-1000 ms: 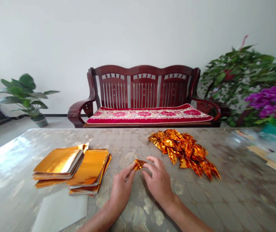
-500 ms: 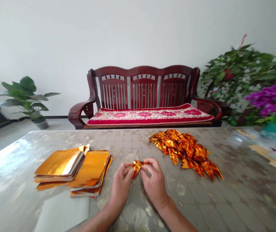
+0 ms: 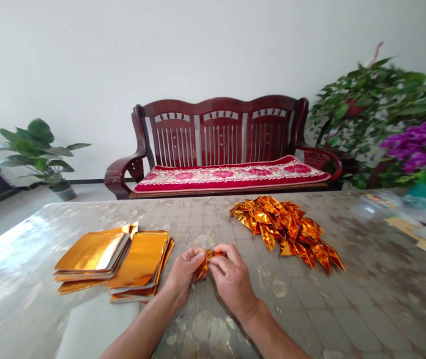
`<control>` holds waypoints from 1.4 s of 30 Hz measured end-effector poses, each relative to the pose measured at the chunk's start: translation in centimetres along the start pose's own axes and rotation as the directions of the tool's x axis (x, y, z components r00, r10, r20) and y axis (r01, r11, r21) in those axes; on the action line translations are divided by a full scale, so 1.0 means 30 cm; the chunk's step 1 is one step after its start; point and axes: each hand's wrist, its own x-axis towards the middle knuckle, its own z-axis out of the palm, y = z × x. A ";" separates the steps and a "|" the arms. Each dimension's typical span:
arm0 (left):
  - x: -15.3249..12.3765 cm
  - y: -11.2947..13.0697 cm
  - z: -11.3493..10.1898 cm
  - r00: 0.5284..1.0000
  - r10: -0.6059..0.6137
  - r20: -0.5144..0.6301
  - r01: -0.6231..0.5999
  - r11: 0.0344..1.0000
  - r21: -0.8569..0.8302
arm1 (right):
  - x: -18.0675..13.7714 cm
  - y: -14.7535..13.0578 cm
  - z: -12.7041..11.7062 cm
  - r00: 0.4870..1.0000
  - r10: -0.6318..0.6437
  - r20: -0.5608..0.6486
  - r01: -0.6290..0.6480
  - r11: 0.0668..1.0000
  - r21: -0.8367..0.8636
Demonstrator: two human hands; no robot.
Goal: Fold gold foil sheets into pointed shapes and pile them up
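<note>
Between my two hands is a small folded piece of shiny gold foil paper [image 3: 203, 267], held over the near middle of the table. My left hand [image 3: 183, 273] pinches its left side, thumb on top. With thumb and fingers closed, my right hand [image 3: 233, 279] grips the upper right end of the same piece. Parts of the foil are hidden by the fingers. Left of my hands lie two stacks of flat gold foil sheets [image 3: 140, 262] [image 3: 89, 252]. A heap of folded, pointed foil pieces [image 3: 287, 227] rests to the right, beyond my right hand.
A pale sheet [image 3: 95, 329] lies at the near left of the patterned table [image 3: 310, 309]. Plastic bags [image 3: 380, 204] and tan card [image 3: 418, 237] sit at the right. Behind stand a wooden bench [image 3: 220, 119] and potted plants [image 3: 41, 149].
The folded foil has turned and tilted in my grip, now slanting down to the left. My left hand has rolled over slightly, and both hands have shifted a little left.
</note>
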 end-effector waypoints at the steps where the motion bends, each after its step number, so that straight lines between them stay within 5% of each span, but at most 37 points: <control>1: -0.001 0.001 0.001 1.000 0.003 0.002 -0.003 1.000 -0.007 | 0.000 0.000 0.001 1.000 0.003 -0.002 -0.003 1.000 -0.017; 17: -0.023 0.005 -0.003 0.996 -0.085 0.018 0.086 0.993 -0.076 | 0.003 -0.005 -0.020 0.997 0.076 -0.032 -0.081 0.977 -0.197; 42: -0.009 -0.027 -0.010 0.997 -0.078 -0.003 0.074 0.965 -0.251 | 0.024 -0.004 0.003 0.996 0.059 0.065 -0.047 0.984 -0.172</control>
